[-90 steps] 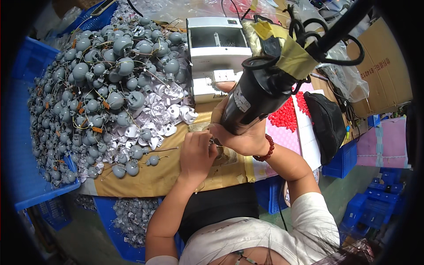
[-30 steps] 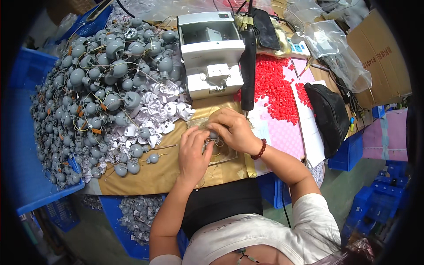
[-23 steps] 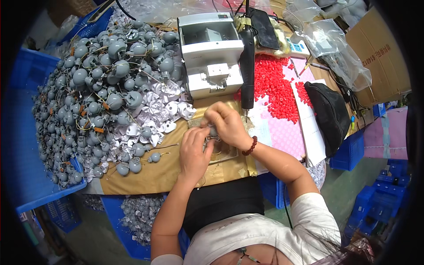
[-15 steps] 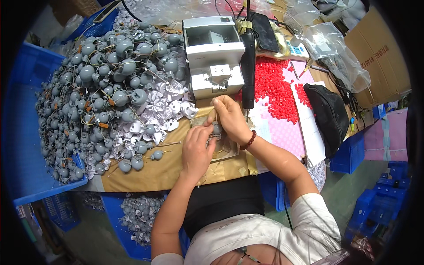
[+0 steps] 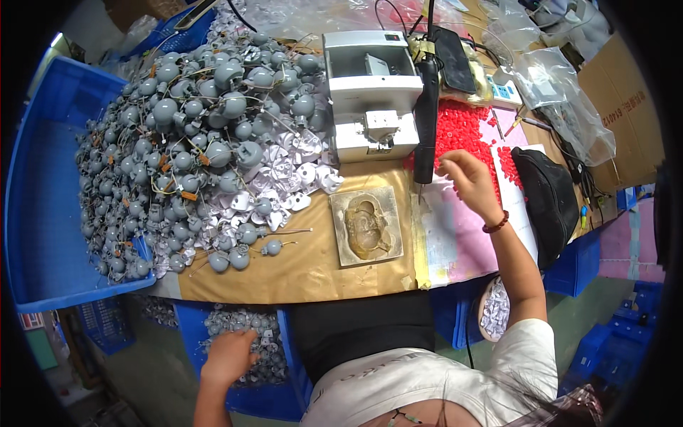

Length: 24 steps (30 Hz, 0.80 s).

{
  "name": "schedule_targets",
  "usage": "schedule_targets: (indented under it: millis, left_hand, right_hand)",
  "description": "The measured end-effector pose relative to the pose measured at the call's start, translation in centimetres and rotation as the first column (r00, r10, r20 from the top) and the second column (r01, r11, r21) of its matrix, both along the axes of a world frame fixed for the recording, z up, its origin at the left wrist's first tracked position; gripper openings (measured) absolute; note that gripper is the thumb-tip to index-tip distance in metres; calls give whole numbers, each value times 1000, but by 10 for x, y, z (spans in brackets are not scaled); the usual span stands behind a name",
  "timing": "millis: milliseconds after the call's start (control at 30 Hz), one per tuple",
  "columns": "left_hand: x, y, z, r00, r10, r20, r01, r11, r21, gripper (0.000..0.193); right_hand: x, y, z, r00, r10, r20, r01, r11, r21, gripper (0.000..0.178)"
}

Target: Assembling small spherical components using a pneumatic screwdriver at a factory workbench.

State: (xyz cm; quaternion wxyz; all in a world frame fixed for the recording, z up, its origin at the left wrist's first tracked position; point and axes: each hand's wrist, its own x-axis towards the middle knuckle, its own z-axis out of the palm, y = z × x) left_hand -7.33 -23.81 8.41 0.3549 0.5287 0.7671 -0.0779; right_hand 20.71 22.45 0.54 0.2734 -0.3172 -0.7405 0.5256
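Since half a second earlier both hands had left the worn fixture plate (image 5: 366, 226), where they had been working together. The left hand (image 5: 229, 356) had dropped below the bench's near edge and rested, fingers spread and open, on a heap of small grey and white parts in a blue bin (image 5: 269, 341) under the bench; whether it pinched any one part could not be told. The right hand (image 5: 466, 179) had moved out to the bench's right side and hovered with fingers loosely curled over the spread of small red parts (image 5: 459, 132), its fingertips just above them; a grip on any piece could not be made out. The fixture plate lay bare near the middle of the near edge, on brown paper covering, a square tan slab with a rounded, scuffed recess. Beyond it, toward the far edge, stood a boxy white machine (image 5: 371, 92), with a black cylindrical tool (image 5: 427, 121) hanging just beside its right face. The bench's left half carried a large pile of grey round-headed wired parts (image 5: 185, 142), matte and domed, with white plastic shells scattered at its inner edge.
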Motion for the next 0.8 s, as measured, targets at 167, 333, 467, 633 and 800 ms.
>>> schedule_targets:
  millis: [167, 333, 467, 633, 800]
  left_hand:
    - [8, 84, -11, 980, 8, -197, 95, 856, 508, 25]
    - [2, 193, -78, 810, 52, -584, 465, 550, 693, 27]
    - [-6, 220, -100, 733, 47, -678, 566, 511, 647, 29]
    - [-12, 219, -105, 757, 35, -652, 556, 491, 671, 26]
    - [-14, 222, -99, 764, 6, -645, 525, 575, 627, 21]
  right_hand:
    - [15, 20, 13, 984, -116, 137, 56, 925, 376, 11]
    - [19, 19, 19, 850, -130, 511, -283, 705, 650, 9]
    - [18, 17, -1, 782, -122, 611, -440, 586, 681, 9]
    - [13, 16, -4, 762, -136, 634, -464, 569, 679, 10]
    - [5, -4, 18, 936, 18, 350, -221, 806, 549, 14]
